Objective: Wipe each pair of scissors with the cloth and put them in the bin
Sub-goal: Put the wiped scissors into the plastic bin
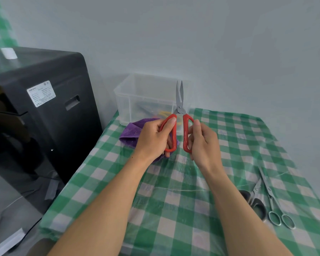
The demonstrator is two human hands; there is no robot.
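I hold red-handled scissors [179, 100] upright above the table, blades pointing up and slightly parted. My left hand [153, 137] grips the left handle loop, and my right hand [201, 141] grips the right one. A purple cloth [131, 133] lies on the table under and behind my left hand. The clear plastic bin [137, 97] stands behind the scissors at the table's far edge, with several coloured scissors dimly visible inside. Two more pairs lie at the right: black-handled scissors [255, 202] and slim all-metal scissors [273, 202].
The table wears a green and white checked cloth [174, 200] under clear plastic film. A large black machine [44, 108] stands close at the table's left side. A pale wall runs behind the bin.
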